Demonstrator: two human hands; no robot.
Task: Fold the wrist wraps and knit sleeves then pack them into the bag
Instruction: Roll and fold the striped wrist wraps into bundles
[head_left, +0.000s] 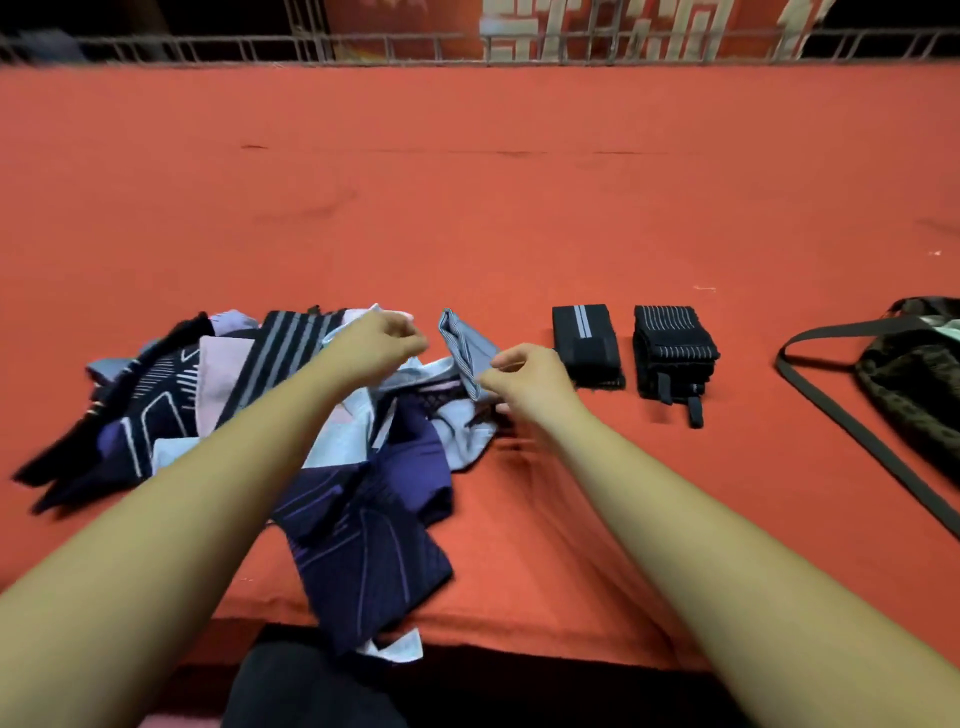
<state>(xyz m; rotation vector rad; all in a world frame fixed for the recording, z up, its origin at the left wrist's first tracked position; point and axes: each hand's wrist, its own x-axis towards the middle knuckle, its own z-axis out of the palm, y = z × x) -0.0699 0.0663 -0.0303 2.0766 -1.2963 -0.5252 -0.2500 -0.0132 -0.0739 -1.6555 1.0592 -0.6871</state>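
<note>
— Which piece is being handled, and where is it?

— A grey sleeve (466, 347) with fine stripes, just left of the frame's centre. It stands lifted on edge above the red table cover (467, 182), slanting from upper left down to lower right.

— And the fingers?

— The right hand (524, 382) comes in from the lower right. Its thumb and forefinger are pinched together on the sleeve's lower right corner, and the other fingers are curled under. The rest of the sleeve rises up and to the left of that pinch.

— The other hand?

— The left hand (384, 343) sits just left of the sleeve, with its fingers curled inward. A small gap shows between its fingertips and the sleeve's upper end. Pale cloth peeks out above its knuckles, but the blur hides whether it grips that cloth, so I cannot tell.

— What lies below the arms?

— The pile of sleeves (171, 410) spreads over the lower left and centre: navy, purple, pink and pale blue pieces overlapping, one purple piece hanging over the near table edge.

— Anything folded?

— Two black bundles right of centre, side by side but apart: a first wrist wrap (587, 343) with a pair of grey stripes, then a second wrist wrap (672, 348) with thin lines and loose tabs pointing toward the bottom of the frame.

— The bag?

— The bag (909, 384) lies at the right edge, dark and patterned, its strap (831, 415) looping toward the wraps.
</note>
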